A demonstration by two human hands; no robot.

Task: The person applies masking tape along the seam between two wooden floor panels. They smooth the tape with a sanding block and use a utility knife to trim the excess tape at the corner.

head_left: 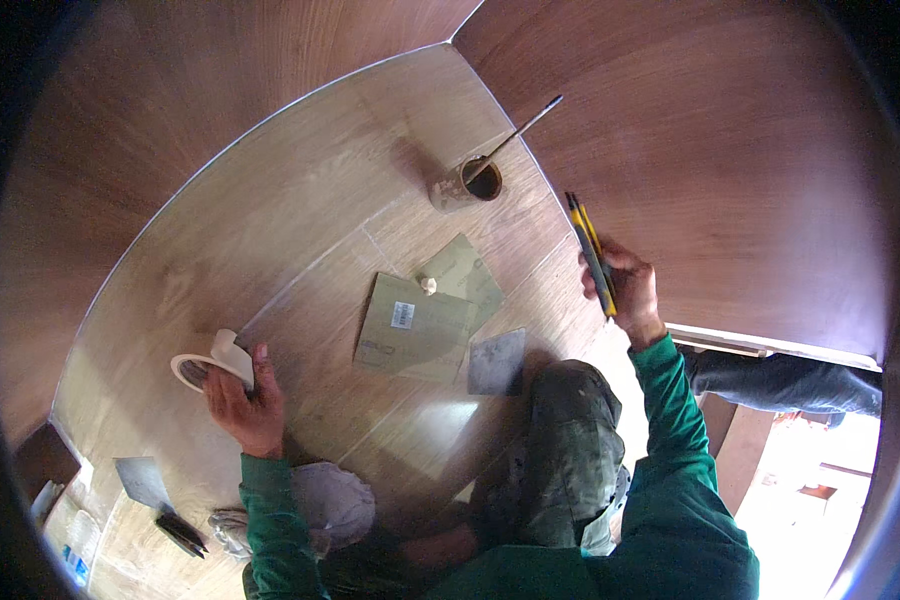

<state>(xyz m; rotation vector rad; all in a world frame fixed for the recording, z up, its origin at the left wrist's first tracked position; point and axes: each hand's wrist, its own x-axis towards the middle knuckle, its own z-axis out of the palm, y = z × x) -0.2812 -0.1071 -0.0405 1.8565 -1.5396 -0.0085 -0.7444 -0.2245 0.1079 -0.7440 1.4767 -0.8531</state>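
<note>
A roll of cream masking tape (192, 375) with a loose flap hangs on the fingers of my left hand (250, 408), which curls into its ring with the thumb raised. My right hand (627, 290) is closed around a yellow-and-black tool (595, 255) with two long slim parts; its exact kind is unclear. It is held upright near the right wall panel. Between my hands on the floor lie a flat greenish-brown packet (400, 350) with a white label, a similar sheet (465, 280) partly beneath it, and a small whitish lump (429, 286).
Ahead stands a stained can (452, 190) with a long-handled stick (530, 125) leaning out. A dark grey sheet (497, 362) lies by my knee. At left are a grey sheet (142, 484) and dark slim tools (180, 535). Another person's leg (780, 380) shows beyond the right panel (730, 180).
</note>
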